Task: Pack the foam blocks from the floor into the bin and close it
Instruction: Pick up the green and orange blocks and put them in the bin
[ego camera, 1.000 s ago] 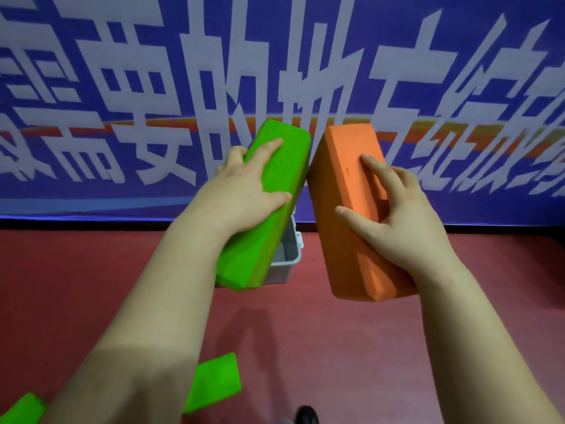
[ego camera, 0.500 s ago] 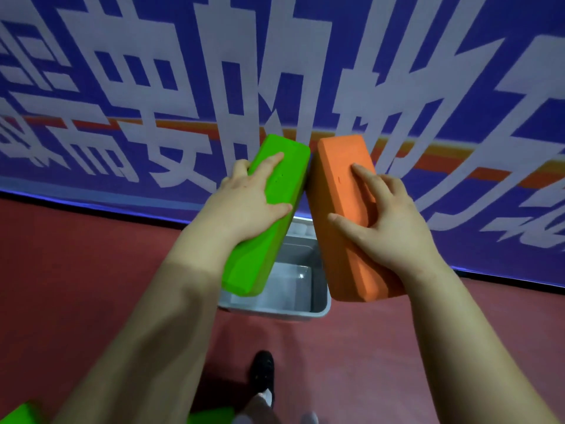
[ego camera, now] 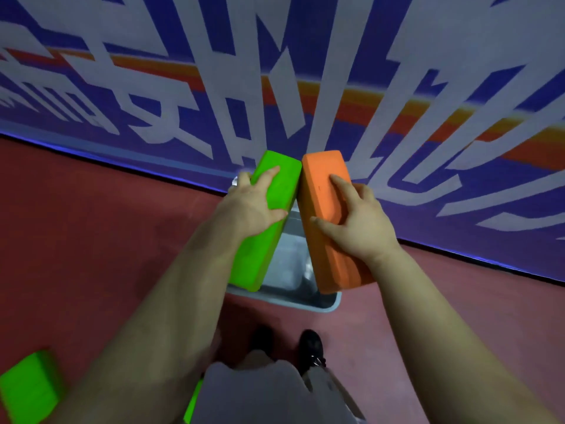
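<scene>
Red floor w/ blue-and-white lettered banner along the far wall. Landmark: grey bin, open, standing on the floor near the banner's foot, just ahead of the person's black shoes.

Items, L to R:

1. Loose green block: on floor, well left of bin and nearer the camera. Blurred. Not yet packed.
2. Green sliver: near-left of bin, by the person's clothing; prob. another block, mostly hidden.
3. Left hand: above bin's left side, fingers spread over the top face and thumb curled round the edge of the green foam block, which it holds. Block tilted, low end over bin's near-left rim.
4. Right hand: above bin's right side, holds the orange foam block the same way. Low end over near-right rim. Far ends of the two blocks touch or nearly so; can't tell which.

Handling (est.): foam, so light, soft, somewhat compressible; one hand per block looks enough. Not fragile. Surface looks matte, likely grippy. Best hold is mid-length across the width, as now. Bin interior looks tight for two abreast, so lay them flat, long axis along the bin's length.
</scene>
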`<state>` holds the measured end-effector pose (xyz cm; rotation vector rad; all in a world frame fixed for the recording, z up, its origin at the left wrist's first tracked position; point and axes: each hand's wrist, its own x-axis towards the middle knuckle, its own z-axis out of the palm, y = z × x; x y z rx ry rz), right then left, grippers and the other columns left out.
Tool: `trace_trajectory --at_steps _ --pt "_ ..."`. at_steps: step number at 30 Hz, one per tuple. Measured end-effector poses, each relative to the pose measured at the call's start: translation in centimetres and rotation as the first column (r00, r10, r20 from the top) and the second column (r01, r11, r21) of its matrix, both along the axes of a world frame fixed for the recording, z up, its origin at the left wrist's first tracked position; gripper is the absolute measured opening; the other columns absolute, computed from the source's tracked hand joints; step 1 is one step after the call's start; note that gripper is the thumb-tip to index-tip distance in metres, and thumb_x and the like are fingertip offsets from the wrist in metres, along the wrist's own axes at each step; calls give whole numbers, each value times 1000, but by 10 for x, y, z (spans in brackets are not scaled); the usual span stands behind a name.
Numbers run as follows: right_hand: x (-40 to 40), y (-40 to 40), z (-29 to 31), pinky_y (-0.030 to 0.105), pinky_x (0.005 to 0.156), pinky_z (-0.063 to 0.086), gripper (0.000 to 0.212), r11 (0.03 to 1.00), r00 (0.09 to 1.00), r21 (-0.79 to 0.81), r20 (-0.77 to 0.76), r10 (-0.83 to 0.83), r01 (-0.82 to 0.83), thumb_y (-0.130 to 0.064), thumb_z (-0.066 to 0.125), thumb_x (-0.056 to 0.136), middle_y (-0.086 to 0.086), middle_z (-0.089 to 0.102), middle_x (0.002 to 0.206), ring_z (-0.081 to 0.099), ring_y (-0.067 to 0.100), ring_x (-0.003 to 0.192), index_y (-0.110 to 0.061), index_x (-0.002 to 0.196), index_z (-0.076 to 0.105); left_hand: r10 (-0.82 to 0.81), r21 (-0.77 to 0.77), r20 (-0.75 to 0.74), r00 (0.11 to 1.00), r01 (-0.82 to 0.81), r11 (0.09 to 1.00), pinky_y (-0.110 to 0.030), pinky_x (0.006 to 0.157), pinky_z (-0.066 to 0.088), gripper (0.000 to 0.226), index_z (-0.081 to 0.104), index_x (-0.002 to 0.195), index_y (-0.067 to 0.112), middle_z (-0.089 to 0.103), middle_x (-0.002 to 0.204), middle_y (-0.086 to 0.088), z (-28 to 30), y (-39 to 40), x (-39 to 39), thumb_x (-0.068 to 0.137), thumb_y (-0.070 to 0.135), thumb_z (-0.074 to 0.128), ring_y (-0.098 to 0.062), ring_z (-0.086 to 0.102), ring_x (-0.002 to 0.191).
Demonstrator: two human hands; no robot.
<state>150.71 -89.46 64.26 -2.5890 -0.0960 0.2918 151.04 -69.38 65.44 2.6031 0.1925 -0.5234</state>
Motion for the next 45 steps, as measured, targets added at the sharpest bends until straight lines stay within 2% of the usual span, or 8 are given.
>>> trace_trajectory --at_steps 4,8,14,23,27,32,39,45 --pt "18 17 -53 43 99 42 84 999 996 -22 -82 43 -45 -53 67 73 10 35 144 42 33 127 -39 144 25 51 -1 -48 998 -51 999 -39 104 40 83 11 147 45 21 148 -14 -62 15 8 83 45 64 -37 46 123" --pt "25 43 -101 41 102 41 84 1000 989 1 -145 20 -20 -52 68 73 9 34 145 39 34 130 -38 144 26 55 -25 -140 989 -59 998 -43 106 39 83 9 148 43 14 151 -13 -117 35 17 85 43 62 -37 42 129" --pt "24 77 -199 43 102 39 84 998 974 -8 -217 -63 62 -55 66 73 9 32 145 38 34 130 -38 145 24 35 21 -183 983 -32 999 -48 109 34 85 7 148 42 13 151 -17 -221 61 28 84 45 62 -42 34 133" --pt "36 97 -354 45 99 40 86 995 961 -54 -260 -98 87 -51 67 75 10 30 144 37 35 129 -35 146 22 11 40 -156 988 -5 999 -47 110 34 85 10 149 40 15 151 -19 -377 66 49 84 39 65 -43 33 133" --pt "51 112 -433 43 99 40 87 992 955 -39 -269 -124 118 -51 67 75 12 30 143 41 36 126 -31 146 21 40 36 -141 989 -35 999 -47 107 37 87 10 149 37 23 143 -19 -454 70 63 83 40 65 -44 42 125" --pt "60 133 -526 44 99 40 88 993 954 -50 -275 -116 106 -54 67 74 13 30 142 41 37 126 -30 146 22 73 67 -160 984 -63 996 -45 109 35 88 8 150 35 23 142 -20 -544 82 69 83 43 64 -44 41 126" --pt "76 153 -611 43 99 40 89 991 957 -42 -256 -136 130 -55 66 75 15 30 141 41 38 125 -29 147 20 91 75 -137 986 -81 994 -42 109 32 88 5 151 34 22 143 -19 -622 91 85 85 41 63 -45 40 126" --pt "76 168 -646 44 95 42 89 983 965 -10 -190 -182 184 -57 65 75 13 30 141 41 37 123 -29 146 20 126 62 -132 983 -118 991 -43 110 29 86 1 151 35 14 148 -18 -654 93 97 88 42 59 -41 34 130"
